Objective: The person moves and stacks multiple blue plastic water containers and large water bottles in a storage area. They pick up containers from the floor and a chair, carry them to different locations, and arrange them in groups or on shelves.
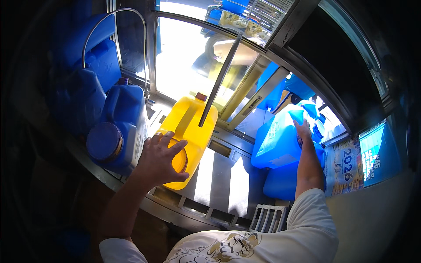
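Observation:
A yellow jug (199, 127) with a wide round lid stands on the metal counter, left of the middle. Over its lid, my left hand (163, 154) is spread with the thumb and fingers apart. To the right, at the sliding window's opening, a blue jug (276, 138) leans at a tilt above a lower blue jug (280, 182). My right hand (302, 130) is closed on the upper one, beside its round blue cap (319, 129); part of the grip is hidden. A dark, slim metal tube (221, 79) slants down in front of the yellow jug.
More blue jugs (120, 127) crowd the left side, beneath a curved metal spout (115, 12). The slatted metal counter (219, 175) runs below the window frame (258, 48). A white slatted rack (268, 218) sits at the near edge. Posters (346, 164) cover the right wall.

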{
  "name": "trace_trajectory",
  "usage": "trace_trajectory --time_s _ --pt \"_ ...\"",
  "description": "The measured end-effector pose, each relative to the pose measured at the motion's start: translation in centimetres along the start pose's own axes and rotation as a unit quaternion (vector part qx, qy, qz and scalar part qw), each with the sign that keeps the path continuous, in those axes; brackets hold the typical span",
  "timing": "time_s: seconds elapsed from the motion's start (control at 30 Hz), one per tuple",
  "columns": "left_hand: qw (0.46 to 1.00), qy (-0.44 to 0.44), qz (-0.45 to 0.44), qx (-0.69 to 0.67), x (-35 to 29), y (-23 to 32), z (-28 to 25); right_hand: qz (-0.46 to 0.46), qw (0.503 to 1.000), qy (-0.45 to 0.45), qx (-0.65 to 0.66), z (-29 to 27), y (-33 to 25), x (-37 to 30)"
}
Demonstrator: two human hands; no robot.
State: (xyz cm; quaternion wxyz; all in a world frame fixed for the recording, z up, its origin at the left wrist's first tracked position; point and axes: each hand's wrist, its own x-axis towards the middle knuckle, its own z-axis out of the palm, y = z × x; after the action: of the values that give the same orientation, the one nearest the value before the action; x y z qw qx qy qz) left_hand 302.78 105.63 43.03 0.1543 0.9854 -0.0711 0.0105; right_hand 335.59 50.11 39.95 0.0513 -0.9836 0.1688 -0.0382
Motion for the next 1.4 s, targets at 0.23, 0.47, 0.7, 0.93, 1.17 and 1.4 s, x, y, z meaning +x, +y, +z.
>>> trace_trajectory --time_s 0.23,0.47,0.7,0.93,1.17,1.4 --pt "0.998 -0.005 -0.058 -0.003 -0.7 -3.4 -3.3 0.004 0.995 -0.092 0.029 0.2 -1.5 0.8" --pt "0.998 -0.003 -0.063 0.014 -0.1 -5.6 -4.1 -0.211 0.862 -0.322 0.331 -0.6 -12.5 -16.7" --pt "0.991 0.056 0.096 -0.074 1.9 1.5 -1.4 -0.157 0.766 -0.441 0.440 0.1 -18.5 -25.9" --pt "0.980 -0.085 0.024 -0.177 3.1 8.9 3.6 -0.103 0.936 0.318 -0.111 -3.0 7.9 -9.5" --pt "0.981 -0.094 -0.079 -0.150 6.0 9.1 2.5 0.082 0.974 -0.088 0.192 -3.0 22.8 -7.0" --pt "0.957 0.279 -0.054 -0.054 1.8 -0.1 -0.4 -0.096 0.943 -0.163 0.274 -2.5 8.0 -13.5"
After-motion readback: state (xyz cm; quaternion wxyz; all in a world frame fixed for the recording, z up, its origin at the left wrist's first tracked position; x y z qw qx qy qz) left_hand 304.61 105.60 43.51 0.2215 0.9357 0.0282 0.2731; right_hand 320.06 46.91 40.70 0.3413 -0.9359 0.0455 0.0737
